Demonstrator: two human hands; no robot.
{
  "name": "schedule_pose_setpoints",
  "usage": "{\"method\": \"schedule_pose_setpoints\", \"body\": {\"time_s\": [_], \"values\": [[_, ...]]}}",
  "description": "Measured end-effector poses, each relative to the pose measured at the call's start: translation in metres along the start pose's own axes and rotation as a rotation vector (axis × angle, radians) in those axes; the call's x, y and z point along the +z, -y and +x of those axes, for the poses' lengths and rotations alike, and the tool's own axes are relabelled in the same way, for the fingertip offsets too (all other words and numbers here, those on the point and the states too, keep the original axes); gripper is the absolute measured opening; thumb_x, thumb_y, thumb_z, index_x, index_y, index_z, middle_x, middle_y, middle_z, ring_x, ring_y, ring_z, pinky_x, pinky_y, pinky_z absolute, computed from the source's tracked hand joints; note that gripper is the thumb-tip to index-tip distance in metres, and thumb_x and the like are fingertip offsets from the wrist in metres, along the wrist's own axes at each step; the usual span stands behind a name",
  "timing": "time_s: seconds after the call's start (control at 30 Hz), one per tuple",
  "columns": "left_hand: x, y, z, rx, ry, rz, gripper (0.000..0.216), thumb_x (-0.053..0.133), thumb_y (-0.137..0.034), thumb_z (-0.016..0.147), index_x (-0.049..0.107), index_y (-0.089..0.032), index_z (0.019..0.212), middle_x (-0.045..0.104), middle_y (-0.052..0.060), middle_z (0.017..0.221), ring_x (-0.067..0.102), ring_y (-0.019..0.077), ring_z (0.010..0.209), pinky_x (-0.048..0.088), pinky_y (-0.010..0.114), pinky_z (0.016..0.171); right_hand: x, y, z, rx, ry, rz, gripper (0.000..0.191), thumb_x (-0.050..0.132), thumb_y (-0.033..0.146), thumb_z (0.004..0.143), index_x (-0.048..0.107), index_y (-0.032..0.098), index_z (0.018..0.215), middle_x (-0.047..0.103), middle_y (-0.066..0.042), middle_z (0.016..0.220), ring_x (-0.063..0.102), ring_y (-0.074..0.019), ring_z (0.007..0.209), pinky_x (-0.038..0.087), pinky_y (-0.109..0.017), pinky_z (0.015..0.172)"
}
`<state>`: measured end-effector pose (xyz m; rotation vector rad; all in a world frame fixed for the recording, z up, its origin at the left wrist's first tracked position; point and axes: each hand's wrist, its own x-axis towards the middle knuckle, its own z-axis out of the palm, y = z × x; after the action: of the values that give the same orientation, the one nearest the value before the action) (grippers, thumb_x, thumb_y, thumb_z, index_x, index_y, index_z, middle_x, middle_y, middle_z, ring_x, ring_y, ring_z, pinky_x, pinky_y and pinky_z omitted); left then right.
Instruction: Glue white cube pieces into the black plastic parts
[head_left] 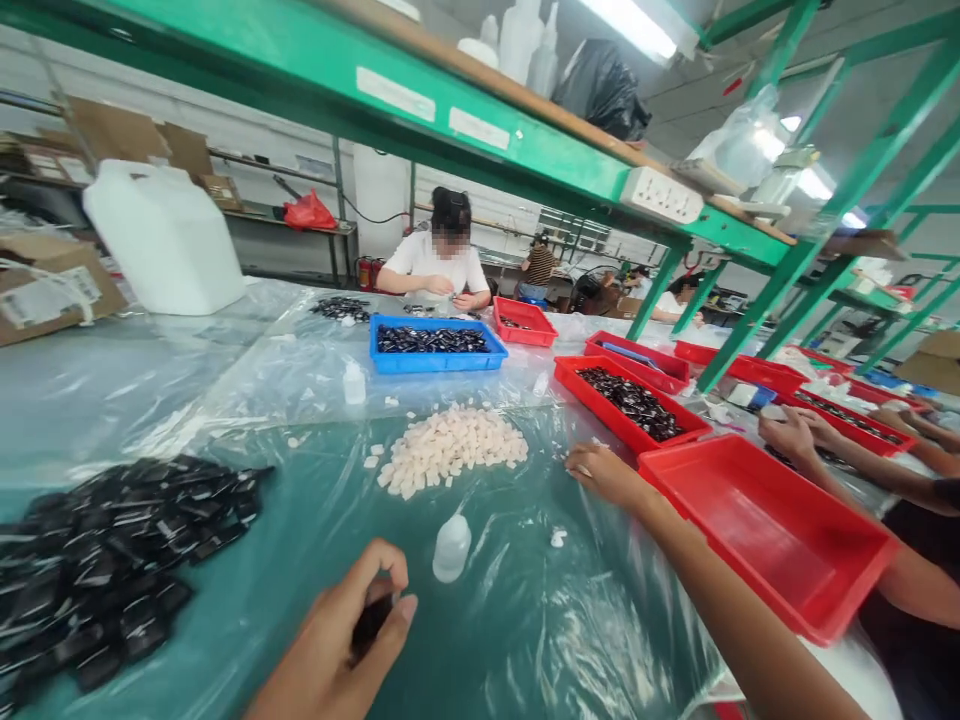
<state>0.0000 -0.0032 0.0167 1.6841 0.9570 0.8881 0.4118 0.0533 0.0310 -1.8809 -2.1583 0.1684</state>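
My left hand (pixel 345 640) is in the lower middle, fingers curled around a small black piece (pixel 369 625) that is partly hidden in the palm. My right hand (pixel 609 476) reaches to the right side of the table, beside a red tray, its fingers closed together low over the plastic; what they hold, if anything, cannot be made out. Between the hands stands a small translucent squeeze bottle (pixel 451 550). Beyond it lies a heap of small cream-white pieces (pixel 454 450). A large pile of flat black pieces (pixel 124 560) spreads out at the left.
Clear plastic sheeting covers the green table (pixel 300 520). A blue tray (pixel 439 362) and a red tray (pixel 630 400) hold black pieces; a bare-bottomed red tray (pixel 780 530) sits at right. A co-worker's hands (pixel 795 435) are beyond it. Another person (pixel 442 265) works opposite. A white jug (pixel 169 240) stands left.
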Motion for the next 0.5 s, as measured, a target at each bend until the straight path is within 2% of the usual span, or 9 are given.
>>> {"method": "schedule_pose_setpoints", "body": {"time_s": [0.07, 0.13, 0.23, 0.3, 0.33, 0.4, 0.43, 0.5], "values": [[-0.003, 0.000, 0.000, 0.037, 0.042, 0.069, 0.025, 0.049, -0.049, 0.107, 0.049, -0.029, 0.093, 0.034, -0.010, 0.071, 0.034, 0.0165, 0.061, 0.029, 0.023, 0.057, 0.001, -0.002, 0.000, -0.047, -0.011, 0.012, 0.023, 0.069, 0.038, 0.106, 0.072, 0.018, 0.118, 0.075, -0.006, 0.116, 0.075, -0.0192, 0.097, 0.064, -0.039, 0.087], [-0.005, -0.001, -0.001, 0.048, 0.052, 0.132, 0.017, 0.050, -0.041, 0.105, 0.053, -0.029, 0.093, 0.045, -0.007, 0.075, 0.046, 0.0178, 0.067, 0.037, 0.023, 0.061, 0.001, -0.001, 0.001, -0.098, -0.055, 0.040, 0.020, 0.069, 0.039, 0.106, 0.073, 0.019, 0.108, 0.076, -0.003, 0.105, 0.074, -0.0168, 0.090, 0.063, -0.035, 0.083], [-0.006, -0.004, -0.004, 0.006, 0.054, 0.219, 0.017, 0.047, -0.037, 0.106, 0.060, -0.029, 0.101, 0.056, -0.003, 0.081, 0.055, 0.0201, 0.074, 0.043, 0.024, 0.066, 0.001, 0.024, -0.011, -0.174, -0.165, 0.113, 0.032, 0.063, 0.045, 0.108, 0.073, 0.019, 0.094, 0.074, -0.002, 0.090, 0.071, -0.0159, 0.078, 0.061, -0.033, 0.073], [-0.005, -0.007, -0.004, 0.003, 0.118, 0.254, 0.017, 0.046, -0.038, 0.107, 0.060, -0.028, 0.103, 0.061, -0.001, 0.084, 0.059, 0.0213, 0.078, 0.045, 0.025, 0.070, 0.003, 0.060, -0.031, -0.212, -0.236, 0.179, 0.034, 0.057, 0.047, 0.110, 0.077, 0.022, 0.098, 0.075, -0.006, 0.096, 0.073, -0.0183, 0.078, 0.059, -0.033, 0.069], [-0.005, -0.008, -0.004, 0.011, 0.141, 0.260, 0.017, 0.046, -0.038, 0.107, 0.060, -0.028, 0.102, 0.063, -0.001, 0.086, 0.060, 0.0217, 0.080, 0.046, 0.026, 0.072, 0.006, 0.084, -0.043, -0.225, -0.262, 0.216, 0.029, 0.057, 0.043, 0.110, 0.078, 0.024, 0.104, 0.075, -0.007, 0.100, 0.074, -0.0187, 0.081, 0.059, -0.032, 0.068], [-0.005, -0.007, -0.002, 0.043, 0.161, 0.245, 0.018, 0.045, -0.039, 0.109, 0.057, -0.028, 0.100, 0.062, -0.001, 0.088, 0.059, 0.0212, 0.079, 0.046, 0.027, 0.073, 0.016, 0.137, -0.065, -0.249, -0.287, 0.294, 0.014, 0.062, 0.033, 0.109, 0.076, 0.029, 0.108, 0.074, -0.004, 0.102, 0.074, -0.0164, 0.086, 0.059, -0.028, 0.074], [-0.005, -0.006, -0.002, 0.064, 0.160, 0.228, 0.018, 0.045, -0.038, 0.110, 0.056, -0.028, 0.099, 0.060, -0.002, 0.087, 0.057, 0.0204, 0.077, 0.046, 0.027, 0.072, 0.023, 0.163, -0.074, -0.239, -0.375, 0.400, 0.012, 0.063, 0.028, 0.108, 0.075, 0.029, 0.107, 0.073, -0.003, 0.100, 0.073, -0.0160, 0.083, 0.058, -0.027, 0.072], [-0.003, -0.001, -0.001, 0.140, 0.157, 0.171, 0.017, 0.043, -0.035, 0.112, 0.054, -0.029, 0.101, 0.057, -0.003, 0.087, 0.054, 0.0190, 0.074, 0.044, 0.026, 0.070, 0.040, 0.205, -0.086, -0.257, -0.427, 0.502, 0.015, 0.063, 0.019, 0.106, 0.073, 0.030, 0.109, 0.072, -0.002, 0.097, 0.072, -0.0143, 0.079, 0.057, -0.025, 0.070]]}}
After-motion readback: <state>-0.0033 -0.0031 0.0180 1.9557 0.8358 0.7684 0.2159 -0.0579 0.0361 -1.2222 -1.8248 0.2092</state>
